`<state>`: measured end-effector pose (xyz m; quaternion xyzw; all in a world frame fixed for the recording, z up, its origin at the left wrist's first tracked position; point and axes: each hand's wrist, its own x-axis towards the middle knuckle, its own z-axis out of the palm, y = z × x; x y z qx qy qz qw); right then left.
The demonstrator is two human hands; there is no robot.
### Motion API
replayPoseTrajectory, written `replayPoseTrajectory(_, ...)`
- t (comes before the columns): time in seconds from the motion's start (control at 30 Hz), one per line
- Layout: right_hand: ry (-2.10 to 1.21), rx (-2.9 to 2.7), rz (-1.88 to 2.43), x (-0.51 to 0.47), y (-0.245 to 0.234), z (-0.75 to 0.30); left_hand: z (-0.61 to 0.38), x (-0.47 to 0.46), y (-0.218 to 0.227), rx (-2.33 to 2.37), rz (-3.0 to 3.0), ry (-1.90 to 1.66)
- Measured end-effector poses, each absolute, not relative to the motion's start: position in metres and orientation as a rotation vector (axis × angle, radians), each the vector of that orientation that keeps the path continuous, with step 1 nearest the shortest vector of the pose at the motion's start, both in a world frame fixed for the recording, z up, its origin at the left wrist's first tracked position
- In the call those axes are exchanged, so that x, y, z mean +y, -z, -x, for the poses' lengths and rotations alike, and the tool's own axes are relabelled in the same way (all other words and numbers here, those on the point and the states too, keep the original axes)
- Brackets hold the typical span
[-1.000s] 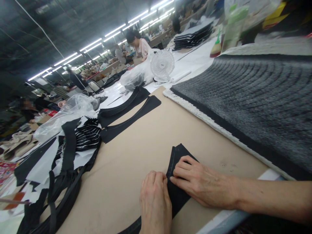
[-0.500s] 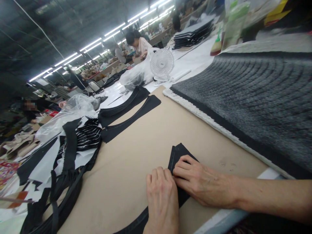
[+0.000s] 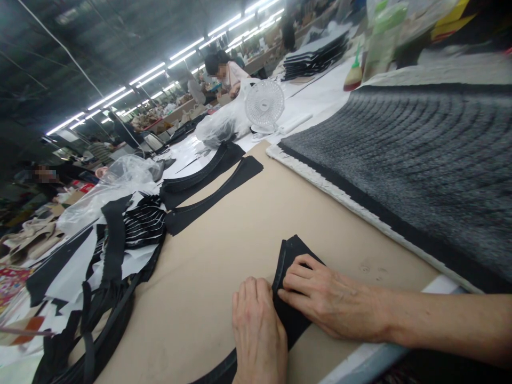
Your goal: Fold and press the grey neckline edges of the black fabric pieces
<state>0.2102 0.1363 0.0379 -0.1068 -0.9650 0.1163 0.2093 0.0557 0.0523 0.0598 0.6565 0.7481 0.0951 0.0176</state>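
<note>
A curved black fabric piece with a folded, stitched-looking left edge lies on the tan board, partly hidden under both hands. My left hand bears down on its left edge, fingers bent together, the tips out of sight. Across from it my right hand grips the same piece with fingers curled and thumb near the folded edge. A small gap lies between the two hands. Farther up the board rest two similar curved black pieces, the nearer strip and the farther strip.
A heap of black strips and white paper covers the left side. Thick grey ribbed material borders the board on the right. Behind stand a small white fan, a glue bottle and a stack of black sheets. Other people work farther back.
My left hand has slid slightly left and down along the folded edge, widening the gap to my right hand. My right hand stays nearly in place, its thumb a little farther left.
</note>
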Motion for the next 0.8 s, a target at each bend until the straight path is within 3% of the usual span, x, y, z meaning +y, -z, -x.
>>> replayPoseTrajectory(0.8, -0.269, -2.662, 0.27, 0.1343, -0.0398, -0.2121, -0.0488, 0.054, -0.0541, 2.148, -1.634, -0.56)
